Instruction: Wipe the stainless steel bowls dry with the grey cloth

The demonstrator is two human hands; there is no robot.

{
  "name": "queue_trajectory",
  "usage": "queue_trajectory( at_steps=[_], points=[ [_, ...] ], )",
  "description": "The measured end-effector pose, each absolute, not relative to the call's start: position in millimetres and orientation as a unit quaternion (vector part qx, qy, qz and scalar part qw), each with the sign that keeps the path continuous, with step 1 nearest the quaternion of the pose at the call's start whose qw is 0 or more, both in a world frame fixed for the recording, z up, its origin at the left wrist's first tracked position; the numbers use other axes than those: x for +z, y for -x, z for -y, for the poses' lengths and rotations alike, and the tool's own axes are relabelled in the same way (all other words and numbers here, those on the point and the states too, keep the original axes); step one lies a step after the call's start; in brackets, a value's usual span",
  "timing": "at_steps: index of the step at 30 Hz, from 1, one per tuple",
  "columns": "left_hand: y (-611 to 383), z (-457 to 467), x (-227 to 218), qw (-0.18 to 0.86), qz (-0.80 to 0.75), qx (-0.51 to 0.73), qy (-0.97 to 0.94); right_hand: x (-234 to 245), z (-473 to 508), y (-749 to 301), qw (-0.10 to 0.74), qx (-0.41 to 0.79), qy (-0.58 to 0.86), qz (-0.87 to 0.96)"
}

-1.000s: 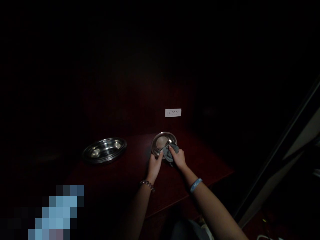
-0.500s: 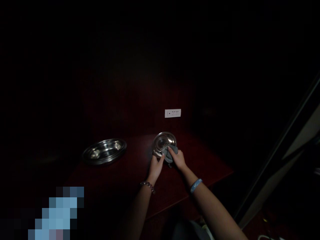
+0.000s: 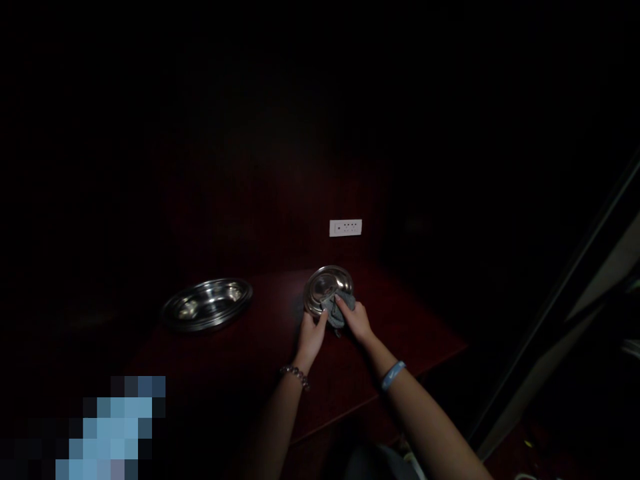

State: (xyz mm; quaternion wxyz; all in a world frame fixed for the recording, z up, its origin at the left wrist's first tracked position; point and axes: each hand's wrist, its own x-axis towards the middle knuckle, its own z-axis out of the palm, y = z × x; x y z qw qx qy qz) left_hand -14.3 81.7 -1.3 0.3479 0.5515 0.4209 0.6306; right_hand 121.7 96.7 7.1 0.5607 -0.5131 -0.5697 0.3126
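A round, shiny steel plate [image 3: 320,285] is tilted up over the dark red table, facing me. My left hand [image 3: 312,332] grips its lower left rim, thumb on the front side. A grey cloth [image 3: 342,312] covers the plate's lower right part, bunched under my right hand [image 3: 359,321], whose thumb presses it to the steel. The right fingers behind the cloth and plate are hidden. To the left lie oval steel dishes [image 3: 207,305], which look stacked, apart from both hands.
The dark red table [image 3: 280,360] has its front edge at the lower right. A white socket panel [image 3: 345,228] is on the wall behind. A pale slanted panel [image 3: 545,380] stands at right. A pixelated blue patch [image 3: 110,427] is at lower left.
Almost nothing differs. The cloth and my right thumb have shifted slightly on the plate, and the whole view has moved a little.
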Motion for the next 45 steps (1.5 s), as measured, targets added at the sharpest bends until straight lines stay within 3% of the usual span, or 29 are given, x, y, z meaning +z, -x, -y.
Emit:
queue_trajectory(
  at_steps=[15,29,38,45],
  points=[
    [15,-79,9,0.372,-0.428,0.637,-0.522,3,-98,-121,0.564,0.37,0.457,0.579],
    [16,-71,14,0.313,-0.453,0.637,-0.539,-5,-108,-122,0.559,0.405,0.454,0.564],
    [19,-77,11,0.357,-0.449,0.668,-0.475,-2,-106,-123,0.536,0.437,0.427,0.583],
    [23,-73,15,0.294,-0.487,0.674,-0.472,0,-106,-120,0.586,0.435,0.409,0.548]
  ],
)
